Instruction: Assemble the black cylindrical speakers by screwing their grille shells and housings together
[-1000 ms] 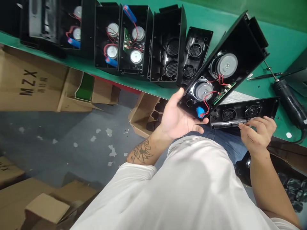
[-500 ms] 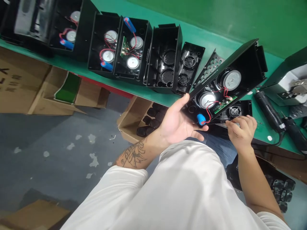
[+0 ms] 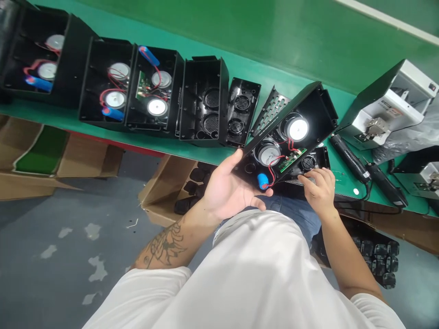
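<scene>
My left hand (image 3: 228, 189) grips the lower left corner of a black speaker housing (image 3: 315, 103), thumb on its edge and fingers underneath. The housing is tilted, its open side facing me. Inside sit two round speaker drivers (image 3: 269, 154), a green circuit board (image 3: 292, 160) and a blue battery (image 3: 263, 181) on red wires. My right hand (image 3: 318, 187) is closed, its fingers bent together at the near edge of a black panel with a round grille (image 3: 308, 162). The housing partly covers that panel. What the right fingertips pinch is hidden.
Several open black housings (image 3: 202, 98) stand in a row on the green table (image 3: 260, 59). A grilled panel (image 3: 243, 105) and a perforated plate (image 3: 270, 109) lie nearby. Two black corded tools (image 3: 350, 157) and a silver-black machine (image 3: 387, 109) are right. Below is a cardboard box (image 3: 154, 196).
The view has swung right, so everything sits further left and more of the machine shows. Both hands keep about the same position on the housing and panel.
</scene>
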The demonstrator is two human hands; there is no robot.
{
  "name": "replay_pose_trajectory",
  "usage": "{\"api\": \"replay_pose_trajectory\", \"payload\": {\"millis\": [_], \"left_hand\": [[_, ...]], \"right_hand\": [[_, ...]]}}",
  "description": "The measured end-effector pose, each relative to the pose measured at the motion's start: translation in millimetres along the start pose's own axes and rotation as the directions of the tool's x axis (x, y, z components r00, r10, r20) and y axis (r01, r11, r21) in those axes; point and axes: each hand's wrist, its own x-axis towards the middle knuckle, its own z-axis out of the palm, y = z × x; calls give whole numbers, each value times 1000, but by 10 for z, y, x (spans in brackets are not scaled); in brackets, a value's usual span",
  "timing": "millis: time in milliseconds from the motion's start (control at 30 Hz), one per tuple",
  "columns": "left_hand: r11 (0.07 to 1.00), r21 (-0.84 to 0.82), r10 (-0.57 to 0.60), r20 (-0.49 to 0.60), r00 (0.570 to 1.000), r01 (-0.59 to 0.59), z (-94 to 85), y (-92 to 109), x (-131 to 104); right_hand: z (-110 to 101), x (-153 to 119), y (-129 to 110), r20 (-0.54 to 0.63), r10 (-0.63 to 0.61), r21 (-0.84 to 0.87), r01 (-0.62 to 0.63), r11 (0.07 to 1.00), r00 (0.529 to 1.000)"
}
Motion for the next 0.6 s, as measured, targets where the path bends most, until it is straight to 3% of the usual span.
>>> {"api": "replay_pose_trajectory", "payload": {"millis": [433, 533, 600], "left_hand": [[994, 107, 18, 13, 1000, -19, -94, -10, -52], [988, 152, 26, 12, 1000, -28, -124, -14, -56], [977, 205, 60, 2, 998, -59, -155, -15, -49]], "right_hand": [[-147, -191, 28, -117, 157, 80, -148, 986, 981], [-154, -296, 62, -173, 256, 98, -242, 965, 951], [-156, -361, 78, -225, 360, 122, -340, 932, 905]]}}
